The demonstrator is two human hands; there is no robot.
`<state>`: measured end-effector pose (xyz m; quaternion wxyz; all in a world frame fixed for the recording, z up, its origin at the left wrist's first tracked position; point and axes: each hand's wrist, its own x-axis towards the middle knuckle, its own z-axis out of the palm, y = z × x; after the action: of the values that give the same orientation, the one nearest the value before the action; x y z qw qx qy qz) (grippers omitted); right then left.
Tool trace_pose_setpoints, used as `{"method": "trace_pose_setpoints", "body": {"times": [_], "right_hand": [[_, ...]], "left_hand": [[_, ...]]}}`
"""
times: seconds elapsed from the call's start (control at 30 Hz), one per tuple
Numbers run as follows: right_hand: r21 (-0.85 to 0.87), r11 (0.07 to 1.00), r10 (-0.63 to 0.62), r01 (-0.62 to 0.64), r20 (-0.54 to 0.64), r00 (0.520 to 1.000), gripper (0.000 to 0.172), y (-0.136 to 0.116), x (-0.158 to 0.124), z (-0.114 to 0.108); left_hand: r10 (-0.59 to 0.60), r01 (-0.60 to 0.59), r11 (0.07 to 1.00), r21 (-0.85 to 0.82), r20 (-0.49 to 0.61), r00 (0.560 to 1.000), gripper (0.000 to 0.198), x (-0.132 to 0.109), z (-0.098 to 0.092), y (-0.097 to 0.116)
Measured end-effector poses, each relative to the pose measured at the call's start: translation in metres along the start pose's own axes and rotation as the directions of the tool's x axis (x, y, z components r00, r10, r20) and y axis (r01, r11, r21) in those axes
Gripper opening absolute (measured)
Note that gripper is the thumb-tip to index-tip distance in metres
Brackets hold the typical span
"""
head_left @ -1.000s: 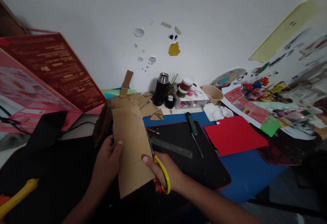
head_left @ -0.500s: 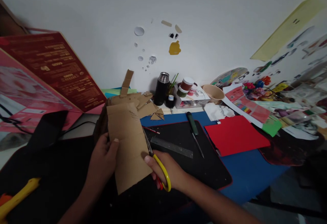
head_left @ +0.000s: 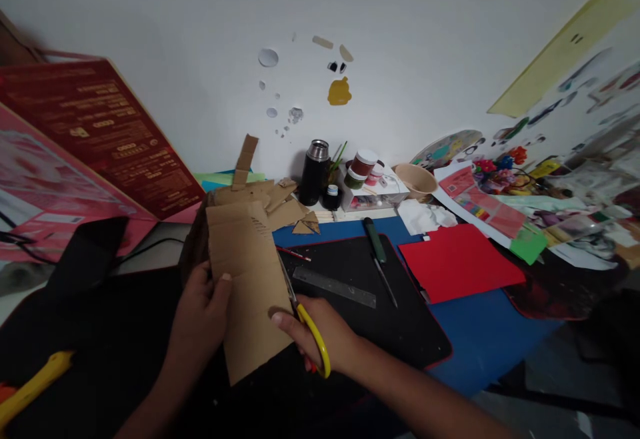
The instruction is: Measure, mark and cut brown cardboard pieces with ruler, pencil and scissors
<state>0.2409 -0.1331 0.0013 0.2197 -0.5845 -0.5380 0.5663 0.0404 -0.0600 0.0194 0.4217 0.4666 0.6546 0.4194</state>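
A long tan piece of cardboard (head_left: 250,279) is held up over the black mat by my left hand (head_left: 205,302), which pinches its left edge with the thumb on the front face. My right hand (head_left: 325,332) is closed round the yellow handles of a pair of scissors (head_left: 316,335). The scissor blades point up and away along the cardboard's right edge; whether they touch or bite into it I cannot tell. Dark marks show near the upper right of the cardboard. A bit of red shows at the lower handle, under my fingers.
A clear ruler (head_left: 334,285), a red pencil (head_left: 294,253) and a green-handled screwdriver-like tool (head_left: 379,252) lie on the black mat (head_left: 410,339). Red paper (head_left: 457,262) is to the right. Behind stand cardboard scraps (head_left: 287,214), a black flask (head_left: 315,175) and paint jars (head_left: 363,162).
My right thumb has shifted slightly left onto the cardboard's lower right edge, with the scissors turned a little. The whole view has shifted slightly; my left hand keeps its hold.
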Motion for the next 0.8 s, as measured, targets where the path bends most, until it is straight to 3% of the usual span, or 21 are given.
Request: {"method": "trace_pose_setpoints", "body": {"times": [0.33,0.63,0.8], "right_hand": [[0.035,0.999,-0.005,0.008,-0.082,0.997,0.034,0.007,0.006,0.009],[0.276,0.961,0.008,0.01,-0.062,0.998,0.07,0.019,0.007,0.011],[0.41,0.91,-0.037,0.068,-0.084,0.996,0.073,0.024,0.012,0.007]], "left_hand": [[0.017,-0.017,1.0,-0.007,0.001,1.0,0.043,0.003,0.002,-0.007],[-0.101,0.107,0.986,-0.131,0.054,0.993,0.046,0.007,0.008,-0.017],[-0.05,0.07,0.964,-0.256,0.084,0.995,0.047,0.013,0.006,-0.027]]}}
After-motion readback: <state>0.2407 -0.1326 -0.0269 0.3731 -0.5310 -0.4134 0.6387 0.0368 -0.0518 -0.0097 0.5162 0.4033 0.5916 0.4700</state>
